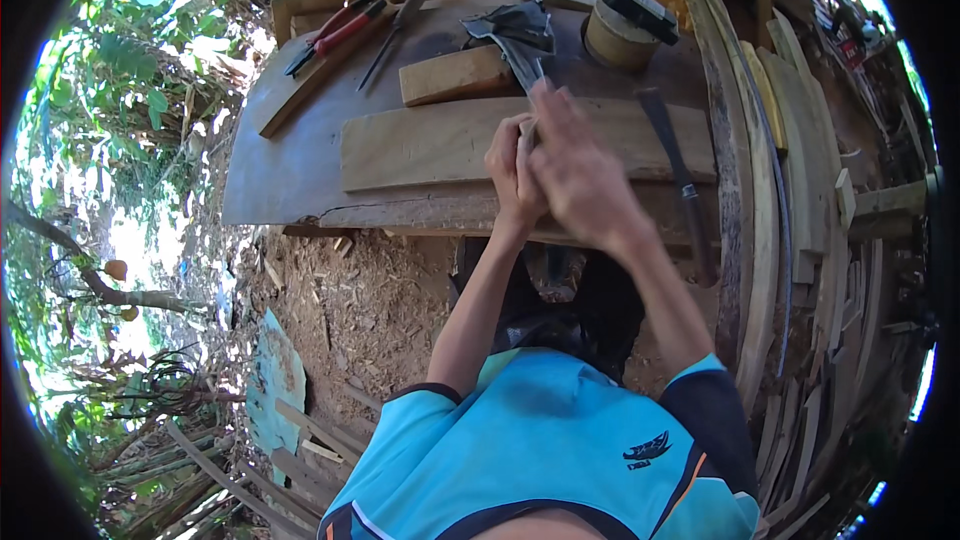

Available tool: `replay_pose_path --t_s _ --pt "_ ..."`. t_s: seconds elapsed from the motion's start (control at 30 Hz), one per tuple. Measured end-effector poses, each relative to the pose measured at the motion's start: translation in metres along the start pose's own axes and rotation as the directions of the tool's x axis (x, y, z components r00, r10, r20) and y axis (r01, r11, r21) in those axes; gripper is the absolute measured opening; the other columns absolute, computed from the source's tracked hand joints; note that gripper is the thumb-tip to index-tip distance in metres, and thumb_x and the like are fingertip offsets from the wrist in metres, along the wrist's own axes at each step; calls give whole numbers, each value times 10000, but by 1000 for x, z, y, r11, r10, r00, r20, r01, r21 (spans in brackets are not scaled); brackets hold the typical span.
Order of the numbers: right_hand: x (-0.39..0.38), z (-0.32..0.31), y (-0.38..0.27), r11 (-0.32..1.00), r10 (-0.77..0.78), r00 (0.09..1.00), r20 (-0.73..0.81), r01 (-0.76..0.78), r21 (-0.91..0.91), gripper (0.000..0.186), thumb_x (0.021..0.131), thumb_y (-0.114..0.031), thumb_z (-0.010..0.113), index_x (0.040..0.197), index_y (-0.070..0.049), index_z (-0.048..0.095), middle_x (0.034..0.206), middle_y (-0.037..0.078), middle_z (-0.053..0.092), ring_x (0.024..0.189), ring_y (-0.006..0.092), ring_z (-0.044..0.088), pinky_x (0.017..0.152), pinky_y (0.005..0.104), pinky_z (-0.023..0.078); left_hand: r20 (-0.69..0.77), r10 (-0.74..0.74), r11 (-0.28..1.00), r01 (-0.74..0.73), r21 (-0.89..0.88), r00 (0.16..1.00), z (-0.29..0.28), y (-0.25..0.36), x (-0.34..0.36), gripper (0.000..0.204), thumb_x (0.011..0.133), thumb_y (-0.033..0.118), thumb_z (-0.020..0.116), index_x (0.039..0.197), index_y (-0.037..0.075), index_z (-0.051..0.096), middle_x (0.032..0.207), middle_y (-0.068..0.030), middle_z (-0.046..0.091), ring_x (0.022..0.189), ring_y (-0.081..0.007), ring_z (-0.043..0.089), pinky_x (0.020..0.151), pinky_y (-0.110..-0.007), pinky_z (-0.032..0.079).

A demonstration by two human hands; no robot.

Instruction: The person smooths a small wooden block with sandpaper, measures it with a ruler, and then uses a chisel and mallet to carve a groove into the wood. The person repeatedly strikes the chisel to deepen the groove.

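Right hand (580, 175) over left hand (515, 175) (plank (420, 145) beneath)

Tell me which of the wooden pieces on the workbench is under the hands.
The long pale plank lying across the bench's near side; both hands meet over its right half. The short block lies farther back, clear of them.

Red-handled pliers (335, 35), pale plank (430, 145)

L hand (514, 172) curled, R hand (577, 172) flat over it, both arms outstretched
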State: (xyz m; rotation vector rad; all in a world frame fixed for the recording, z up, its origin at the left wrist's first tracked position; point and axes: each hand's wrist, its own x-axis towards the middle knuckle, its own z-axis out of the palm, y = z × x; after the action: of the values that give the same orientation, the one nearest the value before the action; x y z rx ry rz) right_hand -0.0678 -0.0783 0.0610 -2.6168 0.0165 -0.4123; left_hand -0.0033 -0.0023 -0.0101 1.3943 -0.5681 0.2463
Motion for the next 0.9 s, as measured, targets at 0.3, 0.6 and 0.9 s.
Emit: replay_pose_path --t_s 0.3,0.6,0.9 --pt "7 6 13 992 115 991 -64 -111 63 539 884 -305 368 1365 -96 244 1406 128 248 1307 329 182 1058 391 187 21 47 998 -47 -30 999 -1 -3 -4 310 827 232 399 926 -34 525 774 -198 553 707 -318 573 626 -331 427" --pt "11 9 -2 985 166 984 -71 -161 62 521 896 -286 344 1349 -45 258 1395 157 255 1302 312 201 1059 376 191 16 9 997 -8 -73 1000 2 1 3 288 823 180 375 915 -43 532 766 -194 558 699 -296 573 627 -335 425" --pt "25 17 4 974 204 975 -82 -194 120 522 896 -283 341 1365 -89 223 1406 153 234 1308 313 187 1045 387 209 8 -67 997 67 -33 998 6 -2 -2 281 820 182 366 878 -39 529 701 -168 547 637 -262 556 585 -335 414"
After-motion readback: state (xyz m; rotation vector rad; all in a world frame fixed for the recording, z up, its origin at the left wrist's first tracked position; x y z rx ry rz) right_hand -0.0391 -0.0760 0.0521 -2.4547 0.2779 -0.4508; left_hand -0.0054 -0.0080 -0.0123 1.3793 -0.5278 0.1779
